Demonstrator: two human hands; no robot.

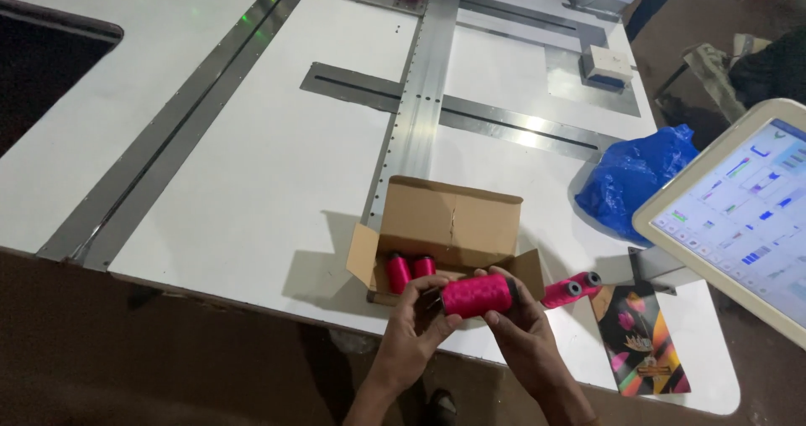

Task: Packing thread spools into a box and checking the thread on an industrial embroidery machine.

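Head view: I've got one pink thread spool [477,295] out, clasped endwise between left hand [417,318] and right hand [519,327] just in front of the open cardboard box [449,224]. Box holds two more pink spools [410,270] on its left; two loose spools [571,290] lie on the white table [252,182] right of it, so unloading looks roughly half done

I see the box [449,233] on the table [252,166], two spools [571,290] right of it, bag [634,178] farther right.
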